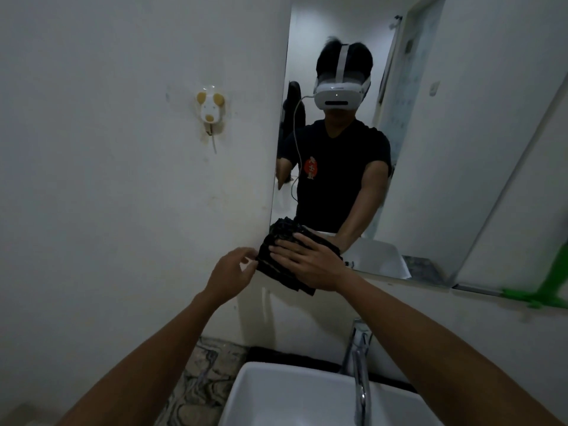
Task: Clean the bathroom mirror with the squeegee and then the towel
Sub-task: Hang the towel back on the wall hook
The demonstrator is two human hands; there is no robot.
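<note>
- Towel (pixel 278 259): a dark, folded cloth, held flat against the mirror's (pixel 430 149) lower left corner, half on the glass and half over the wall (pixel 123 179) left of the mirror.
- Right hand (pixel 310 262) lies on the towel, fingers straight and spread, pressing it to the surface; palm and fingers cover most of the fold.
- Left hand (pixel 232 272) is just left of the mirror's corner, at the towel's left edge, fingers loosely curved. Whether it pinches the edge or only touches it, I cannot tell.
- The towel looks soft, light and limp; its lower folds hang below the mirror's bottom edge. It probably handles best under a flat palm in the middle, with loose edges tucked in so they do not drag.
- The mirror is likely rigid, smooth and breakable, so even pressure seems wiser than a hard push.
- A green tool (pixel 550 290), possibly the squeegee, sits blurred at the mirror's lower right.
- Below the mirror are a sink (pixel 276 395) and a tap (pixel 359 364).
</note>
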